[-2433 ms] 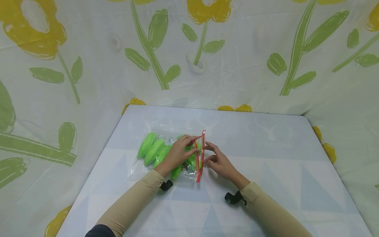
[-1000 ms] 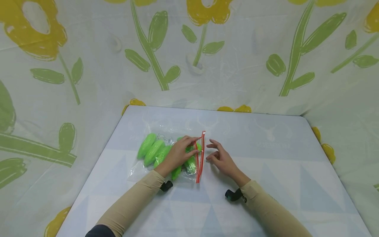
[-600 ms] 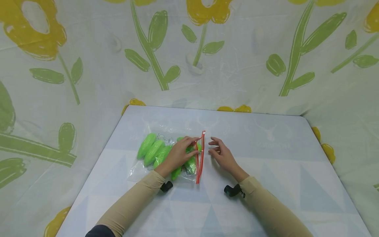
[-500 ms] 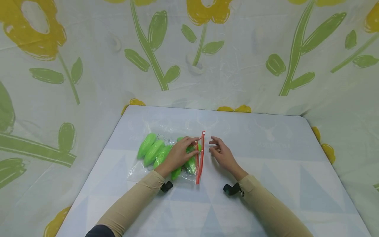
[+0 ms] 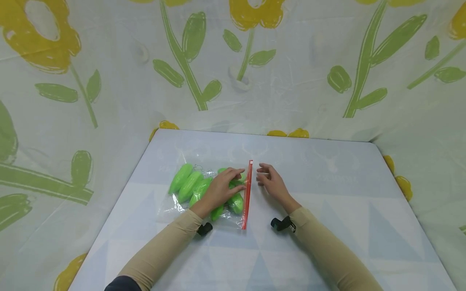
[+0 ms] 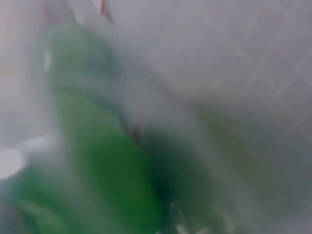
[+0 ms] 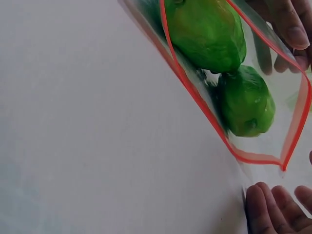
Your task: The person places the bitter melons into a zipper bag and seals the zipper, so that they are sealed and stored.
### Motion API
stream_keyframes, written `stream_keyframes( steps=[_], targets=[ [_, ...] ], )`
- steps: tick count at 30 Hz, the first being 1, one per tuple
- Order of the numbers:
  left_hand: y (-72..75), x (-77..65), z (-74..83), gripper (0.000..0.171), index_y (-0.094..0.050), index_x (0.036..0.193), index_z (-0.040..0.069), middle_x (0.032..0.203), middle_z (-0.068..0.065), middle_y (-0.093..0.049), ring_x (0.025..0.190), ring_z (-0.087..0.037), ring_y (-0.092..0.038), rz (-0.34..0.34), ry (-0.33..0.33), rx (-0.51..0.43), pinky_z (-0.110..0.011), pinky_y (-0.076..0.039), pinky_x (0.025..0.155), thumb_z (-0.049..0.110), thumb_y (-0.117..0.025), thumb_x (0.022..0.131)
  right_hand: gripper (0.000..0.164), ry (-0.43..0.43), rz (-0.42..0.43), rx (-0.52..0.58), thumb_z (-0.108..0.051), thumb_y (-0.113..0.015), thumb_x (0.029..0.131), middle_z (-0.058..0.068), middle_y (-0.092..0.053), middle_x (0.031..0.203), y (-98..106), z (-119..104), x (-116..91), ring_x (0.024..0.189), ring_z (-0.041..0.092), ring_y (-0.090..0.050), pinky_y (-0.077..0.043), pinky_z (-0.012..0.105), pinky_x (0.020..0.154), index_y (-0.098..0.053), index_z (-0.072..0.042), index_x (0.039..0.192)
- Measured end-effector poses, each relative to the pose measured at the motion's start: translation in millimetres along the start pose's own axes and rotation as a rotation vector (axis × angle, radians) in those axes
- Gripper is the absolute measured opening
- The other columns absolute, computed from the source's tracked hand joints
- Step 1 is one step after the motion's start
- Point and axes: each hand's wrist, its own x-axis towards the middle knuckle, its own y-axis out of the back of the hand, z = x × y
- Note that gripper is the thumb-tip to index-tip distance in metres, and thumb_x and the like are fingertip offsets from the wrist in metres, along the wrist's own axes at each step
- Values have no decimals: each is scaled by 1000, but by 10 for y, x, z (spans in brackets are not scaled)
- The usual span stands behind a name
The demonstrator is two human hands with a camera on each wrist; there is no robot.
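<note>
A clear zip bag [image 5: 234,221] with a red zip edge lies on the table, its mouth facing right. Several elongated, bright green, vegetable-like pieces [image 5: 190,186] lie inside. Over the bag's right part is my left hand [image 5: 217,190], its thumb and fingers spread a little, just short of the red edge and pinching nothing. My right hand [image 5: 274,185] hovers right of the mouth, fingers loosely bent and holding nothing. In the right wrist view the red mouth stands parted, with green pieces [image 7: 248,102] visible inside. The left wrist view is blurred by green and clear plastic.
The white and pale blue table [image 5: 327,230] extends around the bag. A floral curtain [image 5: 291,81] stands behind it and at both sides. Small black wrist cameras sit at the left cuff [image 5: 204,229] and the right cuff [image 5: 281,224].
My left fingers have let go of the bag's near red edge, which has moved right against the other edge. My right hand has left the red edge and shifted slightly right and away.
</note>
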Motion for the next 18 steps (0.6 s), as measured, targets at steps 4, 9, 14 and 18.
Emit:
stream_keyframes(
  steps=[4, 9, 14, 18],
  targets=[
    [48, 22, 10, 56, -60, 139, 7, 111, -2, -66, 104, -19, -65, -7, 4, 13, -38, -57, 90, 30, -78, 91, 54, -28, 12, -2, -29, -57, 106, 23, -57, 135, -32, -1, 62, 112, 37, -65, -58, 44, 94, -42, -3, 150],
    [97, 52, -14, 54, -62, 138, 8, 111, -1, -66, 105, -18, -65, -22, -4, 53, -36, -55, 92, 31, -78, 92, 60, -80, 11, -23, -38, -60, 104, 21, -60, 135, -85, -39, 118, 106, 32, -69, -57, 43, 95, -41, -7, 152],
    [109, 77, -45, 52, -63, 137, 7, 111, -1, -66, 104, -17, -64, -25, -38, 72, -35, -55, 90, 28, -79, 92, 64, -113, 13, -36, -42, -60, 103, 21, -60, 137, -130, -62, 169, 100, 29, -72, -57, 45, 95, -38, -10, 154],
    [104, 97, -43, 51, -63, 137, 8, 112, -1, -66, 105, -17, -64, -16, -63, 78, -36, -55, 91, 28, -78, 92, 60, -108, 28, -14, -38, -60, 104, 21, -61, 136, -169, -54, 218, 94, 27, -73, -59, 42, 90, -40, -10, 153]
  ],
)
